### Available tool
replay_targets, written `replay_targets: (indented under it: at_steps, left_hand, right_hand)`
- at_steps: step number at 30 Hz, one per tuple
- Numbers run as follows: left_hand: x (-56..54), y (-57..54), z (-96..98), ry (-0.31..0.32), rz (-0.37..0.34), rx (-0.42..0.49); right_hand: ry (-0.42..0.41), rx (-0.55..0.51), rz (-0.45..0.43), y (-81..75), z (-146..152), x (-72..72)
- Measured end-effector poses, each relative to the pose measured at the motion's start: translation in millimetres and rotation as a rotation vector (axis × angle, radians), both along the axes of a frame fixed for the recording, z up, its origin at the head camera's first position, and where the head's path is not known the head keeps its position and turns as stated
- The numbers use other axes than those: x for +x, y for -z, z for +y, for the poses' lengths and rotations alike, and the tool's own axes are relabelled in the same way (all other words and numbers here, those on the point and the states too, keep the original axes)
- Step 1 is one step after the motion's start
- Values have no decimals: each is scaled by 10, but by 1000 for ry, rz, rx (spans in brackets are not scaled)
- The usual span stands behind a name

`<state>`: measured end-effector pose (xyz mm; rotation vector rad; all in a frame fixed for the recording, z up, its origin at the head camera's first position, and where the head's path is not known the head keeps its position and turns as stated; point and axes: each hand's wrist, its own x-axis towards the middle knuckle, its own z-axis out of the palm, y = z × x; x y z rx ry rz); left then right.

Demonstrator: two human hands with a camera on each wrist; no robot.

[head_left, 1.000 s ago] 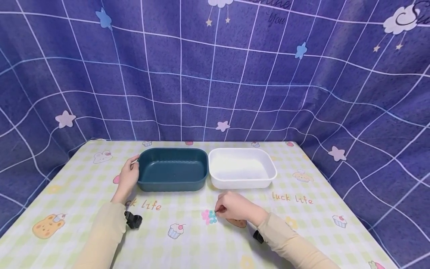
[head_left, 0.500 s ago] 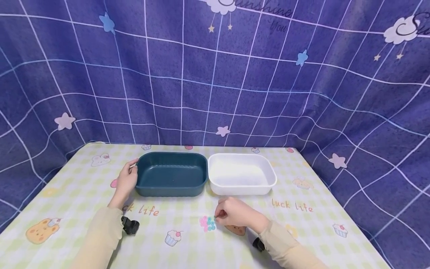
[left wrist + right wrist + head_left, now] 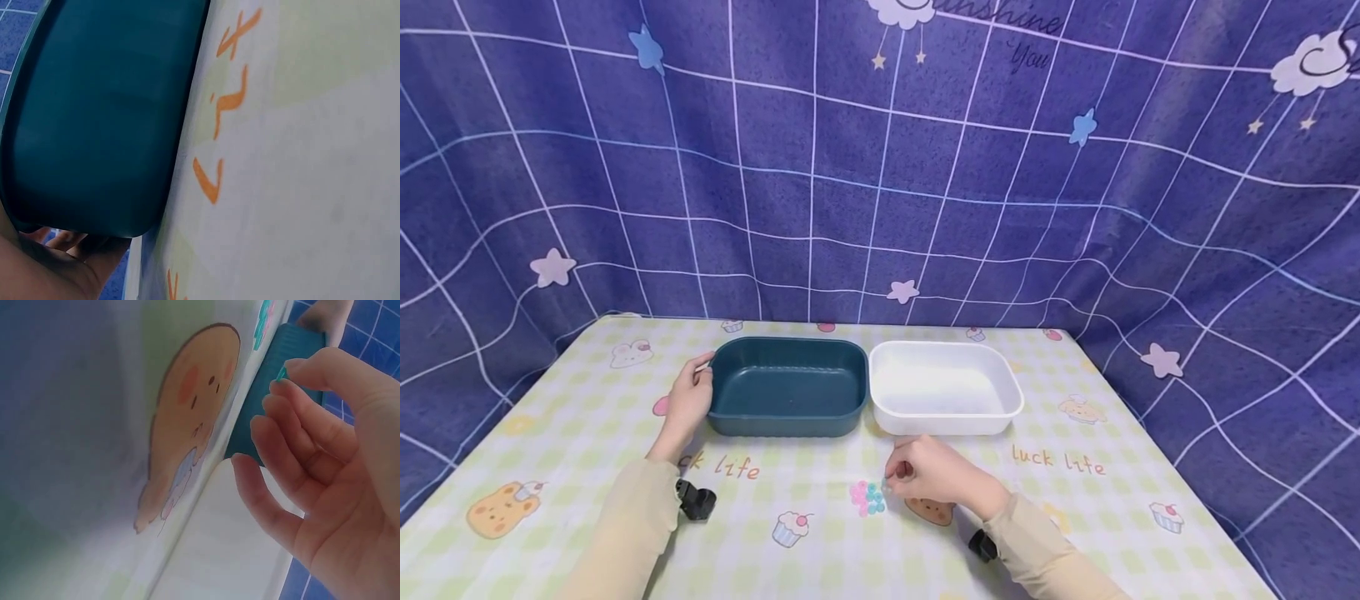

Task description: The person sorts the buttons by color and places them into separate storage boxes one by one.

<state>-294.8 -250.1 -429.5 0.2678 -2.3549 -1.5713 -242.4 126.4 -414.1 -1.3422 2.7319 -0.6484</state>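
A dark teal bin stands on the tablecloth, and my left hand holds its left end, fingers against the outer wall. In the left wrist view, the fingers are partly hidden behind that end. My right hand is in front of the white bin, pinching a small teal bead between thumb and index finger. The other fingers of this hand are loosely curved. Just left of its fingertips lies a small cluster of pink beads and blue-green beads.
Both bins stand side by side toward the back of the table. The checked tablecloth carries printed cakes, bears and lettering. Behind the table's back edge hangs a blue gridded curtain.
My right fingertips have moved slightly away from the bead cluster, leaving a small gap. The left hand stays on the teal bin. The head view has tilted a little.
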Motion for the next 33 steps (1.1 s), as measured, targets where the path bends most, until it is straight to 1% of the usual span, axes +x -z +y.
replay_targets:
  at_steps: [3, 10, 17, 23, 28, 33]
  left_hand:
    - [-2, 6, 0, 5, -3, 8]
    - [-10, 26, -5, 6, -7, 22]
    - [-16, 25, -4, -4, -4, 20]
    - [-23, 26, -17, -3, 4, 15]
    - [-9, 22, -6, 0, -2, 14]
    - [-4, 25, -2, 8, -6, 8]
  right_hand:
    - [-2, -4, 10, -12, -1, 4]
    - [0, -33, -11, -76, -4, 12]
    - [-4, -94, 35, -166, 0, -43]
    - [15, -166, 63, -261, -2, -82]
    - [26, -178, 83, -306, -18, -109]
    - [21, -191, 101, -338, -53, -158]
